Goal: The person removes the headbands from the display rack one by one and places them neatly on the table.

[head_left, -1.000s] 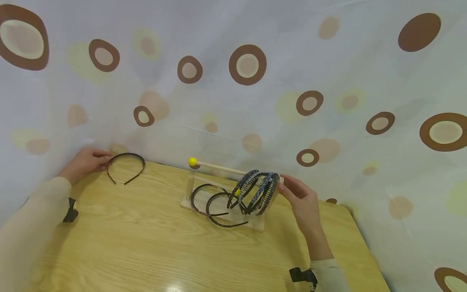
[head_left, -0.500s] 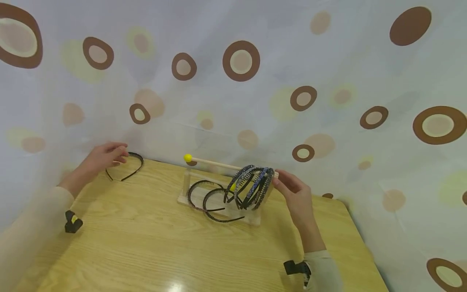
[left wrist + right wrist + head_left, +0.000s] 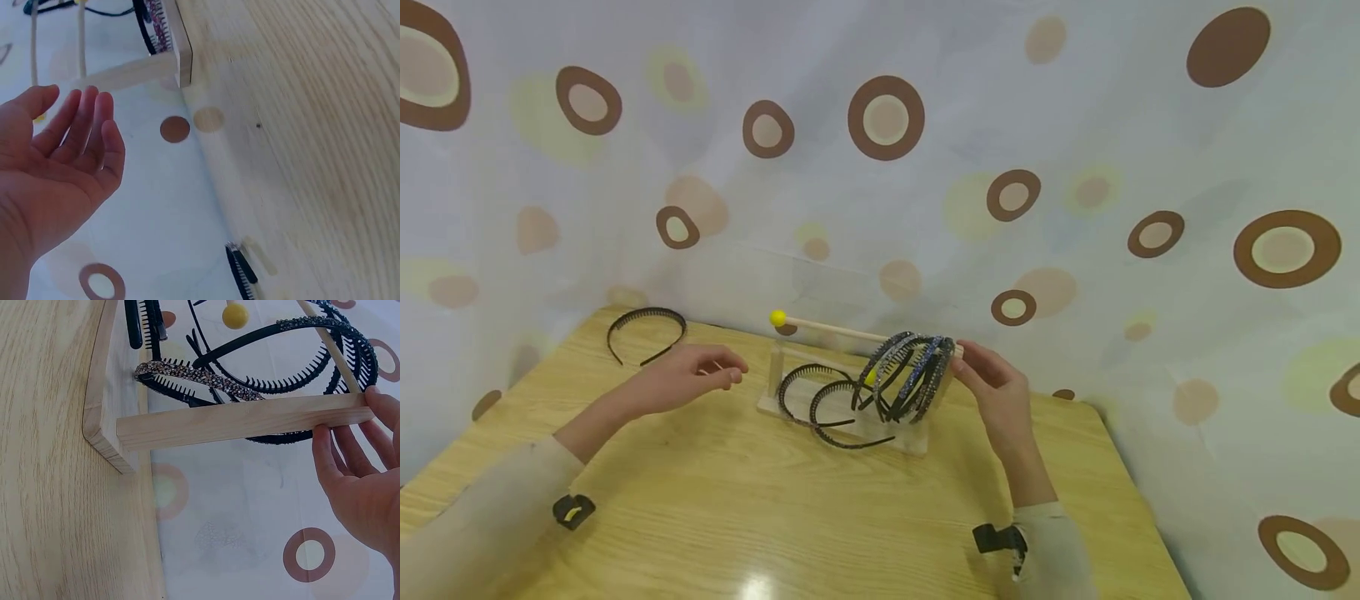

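Note:
A wooden headband stand point(image 3: 219, 422) has thin rods tipped with yellow balls point(image 3: 778, 318). My right hand point(image 3: 1000, 400) pinches the top of its right-hand post between thumb and fingers. Several glittery headbands, one of them blue point(image 3: 919, 368), hang bunched on the rod beside that hand. Two dark toothed headbands lie over the stand's base; the front headband point(image 3: 853, 447) reaches toward its front edge. My left hand point(image 3: 677, 382) is in the air left of the stand, palm inward, fingers loosely bent and holding nothing. Behind it, a single black headband point(image 3: 647, 312) lies at the table's back left.
The wood-grain table point(image 3: 737, 508) meets a wall covering point(image 3: 820, 208) with brown and beige circles, close behind the stand. The table's right edge slopes down past the right forearm. Black straps with small devices point(image 3: 1000, 538) sit at both wrists.
My left hand has left the headband at the back left and moved right toward the stand. That headband stays on the table. My right hand keeps its hold on the post.

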The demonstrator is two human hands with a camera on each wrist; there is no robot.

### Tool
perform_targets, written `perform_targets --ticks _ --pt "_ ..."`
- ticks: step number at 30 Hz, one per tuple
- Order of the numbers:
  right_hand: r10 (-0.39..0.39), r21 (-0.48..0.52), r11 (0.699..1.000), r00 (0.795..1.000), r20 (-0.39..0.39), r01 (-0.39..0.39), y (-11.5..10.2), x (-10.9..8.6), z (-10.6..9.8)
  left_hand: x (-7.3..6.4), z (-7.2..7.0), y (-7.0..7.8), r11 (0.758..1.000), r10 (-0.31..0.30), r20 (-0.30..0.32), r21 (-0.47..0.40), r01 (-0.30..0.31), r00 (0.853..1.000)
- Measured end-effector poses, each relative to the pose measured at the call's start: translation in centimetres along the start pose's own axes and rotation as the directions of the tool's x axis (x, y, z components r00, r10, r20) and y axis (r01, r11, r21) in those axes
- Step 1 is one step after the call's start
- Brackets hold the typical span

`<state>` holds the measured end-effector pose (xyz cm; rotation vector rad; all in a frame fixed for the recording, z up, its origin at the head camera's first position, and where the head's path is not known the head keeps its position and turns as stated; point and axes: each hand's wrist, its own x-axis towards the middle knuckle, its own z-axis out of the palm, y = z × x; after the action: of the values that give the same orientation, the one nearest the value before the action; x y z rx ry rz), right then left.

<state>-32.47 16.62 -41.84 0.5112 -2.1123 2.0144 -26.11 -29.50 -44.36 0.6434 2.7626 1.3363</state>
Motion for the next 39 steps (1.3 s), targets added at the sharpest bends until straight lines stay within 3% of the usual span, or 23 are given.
perform_targets --ticks 5,10,16,22,32,36,39 --pt "-0.012 -0.011 1.000 1.000 -0.016 0.012 0.1 0.1 0.0 2.0 3.5 0.6 0.978 0.114 0.097 0.161 -0.129 0.989" --pt "-0.014 -0.007 1.000 1.000 -0.004 0.014 0.2 0.1 0.2 3.3 6.3 0.9 0.928 0.113 0.153 0.336 -0.159 0.982" --pt "-0.021 -0.006 1.000 1.000 0.003 0.021 0.5 0.0 0.3 4.4 7.9 1.2 0.855 0.116 0.161 0.485 -0.181 0.980" --pt "-0.010 -0.015 1.000 1.000 0.002 0.010 0.3 0.0 0.1 5.1 8.5 1.2 0.796 0.182 0.178 0.551 -0.251 0.967" --pt "-0.026 -0.047 0.999 0.999 0.020 0.027 0.0 0.0 -0.1 4.5 8.4 2.1 0.764 0.307 0.076 0.574 -0.294 0.948" --pt "-0.026 -0.047 0.999 0.999 0.019 0.027 0.0 0.0 -0.2 4.2 8.3 2.8 0.783 0.323 -0.005 0.562 -0.265 0.946" --pt "-0.021 -0.042 0.999 1.000 0.016 0.022 0.0 0.0 -0.2 4.1 8.3 3.2 0.785 0.365 -0.059 0.555 -0.274 0.929"
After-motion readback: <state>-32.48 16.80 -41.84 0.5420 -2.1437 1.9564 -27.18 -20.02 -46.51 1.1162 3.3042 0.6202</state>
